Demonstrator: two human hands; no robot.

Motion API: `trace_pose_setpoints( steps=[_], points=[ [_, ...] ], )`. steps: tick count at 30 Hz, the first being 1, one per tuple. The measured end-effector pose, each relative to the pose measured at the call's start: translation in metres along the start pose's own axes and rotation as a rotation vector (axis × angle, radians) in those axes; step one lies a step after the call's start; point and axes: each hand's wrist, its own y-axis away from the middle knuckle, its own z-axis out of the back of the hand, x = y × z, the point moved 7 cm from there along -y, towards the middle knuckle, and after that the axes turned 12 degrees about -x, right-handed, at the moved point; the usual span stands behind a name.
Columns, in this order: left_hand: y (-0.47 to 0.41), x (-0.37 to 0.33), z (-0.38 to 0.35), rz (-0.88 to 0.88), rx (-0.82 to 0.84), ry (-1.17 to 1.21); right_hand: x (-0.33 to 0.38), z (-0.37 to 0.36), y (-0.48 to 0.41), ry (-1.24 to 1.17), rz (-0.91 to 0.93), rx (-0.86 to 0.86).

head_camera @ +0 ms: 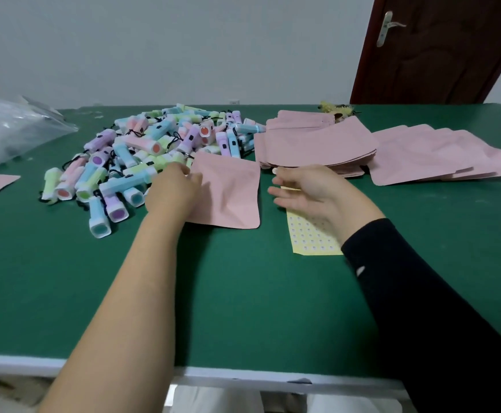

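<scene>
Lighting is even, soft and moderately bright, with only faint shadows under the forearms on the table (243, 293). Wide-angle distortion bends the table edges and the door (440, 49). Detail is slightly soft throughout; the plastic bag (10, 129) shows mild glare.

Green desk (243, 308) with a pale front edge. At back left, a heap of pastel torches (142, 150); touching its right side, a single pink pouch (228, 192) lying flat. Right of that, a yellow sticker sheet (312, 236). Behind, a stack of pink pouches (315, 144), with fanned pouches (440, 156) farther right. Clear plastic bag (10, 129) at far left.
</scene>
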Motion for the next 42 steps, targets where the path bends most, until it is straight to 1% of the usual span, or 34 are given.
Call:
trace_pose_setpoints(
  steps=[3, 8, 11, 13, 16, 19, 22, 24, 26, 29, 31, 33, 35, 36, 38, 39, 40, 41, 42],
  points=[
    [0.001, 0.004, -0.008, 0.040, 0.052, 0.027, -0.011, -0.021, -0.004, 0.049, -0.025, 0.019],
    [0.001, 0.001, -0.008, 0.117, 0.128, 0.242, -0.025, -0.030, -0.003, 0.091, 0.002, 0.086],
    [0.002, -0.002, -0.003, 0.142, 0.150, 0.364, -0.018, -0.032, 0.003, 0.133, 0.135, 0.101],
    [0.005, -0.002, -0.001, 0.187, 0.182, 0.521, -0.007, -0.032, 0.010, 0.207, 0.270, 0.108],
    [0.008, 0.001, -0.003, 0.305, 0.310, 0.746, 0.006, -0.031, 0.022, 0.375, 0.418, 0.152],
    [0.005, 0.010, -0.006, 0.354, 0.387, 0.804, 0.009, -0.031, 0.031, 0.503, 0.464, 0.234],
    [0.004, 0.013, -0.011, 0.355, 0.429, 0.831, 0.008, -0.030, 0.035, 0.542, 0.448, 0.292],
    [0.004, 0.010, -0.013, 0.344, 0.422, 0.876, 0.008, -0.030, 0.034, 0.546, 0.456, 0.278],
    [0.006, 0.003, -0.015, 0.308, 0.426, 0.922, 0.010, -0.029, 0.031, 0.501, 0.479, 0.215],
    [0.015, -0.014, -0.020, 0.282, 0.486, 0.992, 0.013, -0.026, 0.028, 0.348, 0.471, 0.119],
    [0.019, -0.020, -0.020, 0.278, 0.475, 1.022, 0.014, -0.024, 0.027, 0.250, 0.449, 0.093],
    [0.020, -0.024, -0.017, 0.246, 0.418, 1.037, 0.015, -0.023, 0.027, 0.161, 0.419, 0.090],
    [0.019, -0.025, -0.009, 0.179, 0.273, 0.993, 0.017, -0.021, 0.027, 0.092, 0.410, 0.051],
    [0.019, -0.027, -0.002, 0.095, 0.142, 0.920, 0.019, -0.019, 0.027, 0.056, 0.415, 0.009],
    [0.027, -0.043, 0.020, -0.212, -0.126, 0.712, 0.027, -0.012, 0.027, -0.022, 0.451, -0.083],
    [0.034, -0.056, 0.027, -0.372, -0.189, 0.652, 0.031, -0.009, 0.028, -0.060, 0.476, -0.114],
    [0.042, -0.068, 0.027, -0.482, -0.186, 0.623, 0.035, -0.007, 0.029, -0.097, 0.500, -0.130],
    [0.047, -0.076, 0.022, -0.535, -0.141, 0.617, 0.037, -0.006, 0.031, -0.130, 0.517, -0.129],
    [0.050, -0.082, 0.017, -0.542, -0.075, 0.606, 0.039, -0.007, 0.033, -0.163, 0.524, -0.107]
  ],
)
